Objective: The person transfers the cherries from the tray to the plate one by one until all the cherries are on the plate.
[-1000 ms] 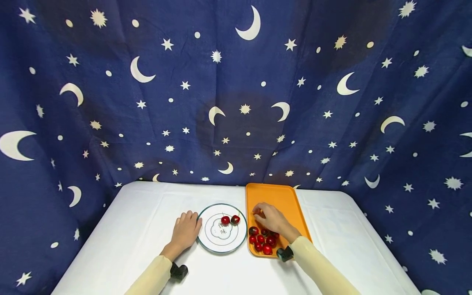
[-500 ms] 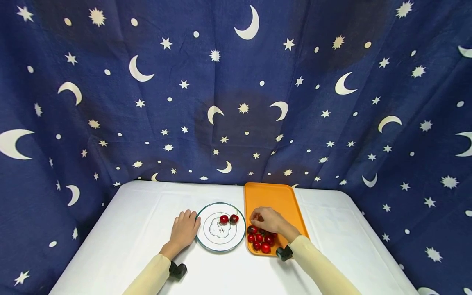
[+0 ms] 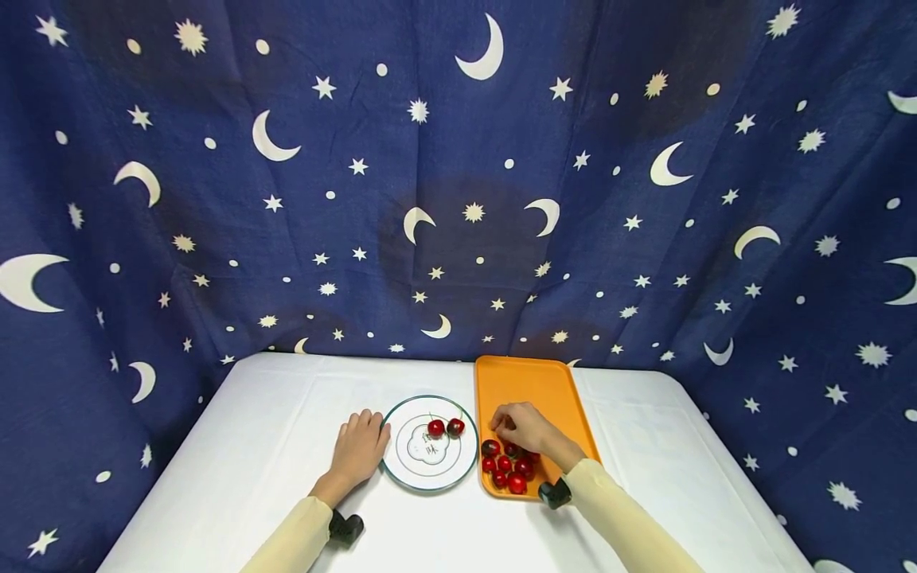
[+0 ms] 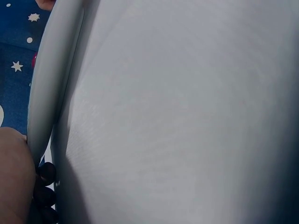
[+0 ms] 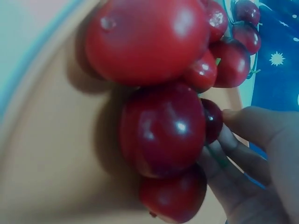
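Note:
My left hand (image 3: 360,446) rests at the left side of a white plate (image 3: 415,476) with a dark green edge; its thumb (image 4: 14,175) meets the rim in the left wrist view. Two red cherries (image 3: 435,429) with stems sit on the plate. My right hand (image 3: 528,427) is low over the orange tray (image 3: 526,378), fingers curved down at the far side of a group of cherries (image 3: 517,482). In the right wrist view its thumb tip is right at a small dark cherry (image 5: 213,120), a green stem crossing the fingers; I cannot tell whether it grips either.
Plate and tray stand close side by side on the white tablecloth (image 3: 301,414). A blue curtain (image 3: 458,199) with moons and stars hangs behind and along both sides of the table. Black cameras (image 3: 347,527) are strapped to both wrists.
My right hand has lowered slightly toward the cherries, its thumb and fingers drawing closer together. My left hand and the plate stay in place.

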`<state>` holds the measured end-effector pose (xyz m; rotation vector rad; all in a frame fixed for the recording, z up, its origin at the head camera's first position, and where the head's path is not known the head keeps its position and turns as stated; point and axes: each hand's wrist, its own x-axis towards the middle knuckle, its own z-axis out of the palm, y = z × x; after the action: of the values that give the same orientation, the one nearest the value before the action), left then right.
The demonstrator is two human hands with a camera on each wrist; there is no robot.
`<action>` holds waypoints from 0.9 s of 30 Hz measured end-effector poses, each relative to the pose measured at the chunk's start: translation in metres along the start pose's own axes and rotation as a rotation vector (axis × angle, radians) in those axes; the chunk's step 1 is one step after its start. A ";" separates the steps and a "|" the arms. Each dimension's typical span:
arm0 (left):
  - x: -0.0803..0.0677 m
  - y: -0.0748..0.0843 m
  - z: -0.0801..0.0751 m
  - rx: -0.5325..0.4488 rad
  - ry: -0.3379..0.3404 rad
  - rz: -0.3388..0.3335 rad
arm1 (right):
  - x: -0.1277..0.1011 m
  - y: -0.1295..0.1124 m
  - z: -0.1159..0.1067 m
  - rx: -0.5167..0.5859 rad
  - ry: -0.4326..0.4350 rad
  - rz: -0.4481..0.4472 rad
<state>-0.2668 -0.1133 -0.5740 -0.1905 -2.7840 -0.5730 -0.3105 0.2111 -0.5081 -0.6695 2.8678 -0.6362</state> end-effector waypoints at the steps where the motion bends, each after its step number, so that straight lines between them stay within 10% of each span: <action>1: 0.000 0.000 -0.001 -0.003 -0.005 -0.001 | 0.000 0.000 0.000 0.002 0.006 0.008; 27: 0.000 0.002 -0.004 0.009 -0.038 -0.014 | -0.004 0.004 0.000 -0.232 0.110 0.104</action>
<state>-0.2651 -0.1134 -0.5696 -0.1813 -2.8263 -0.5654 -0.3087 0.2160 -0.5100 -0.5228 3.0853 -0.3390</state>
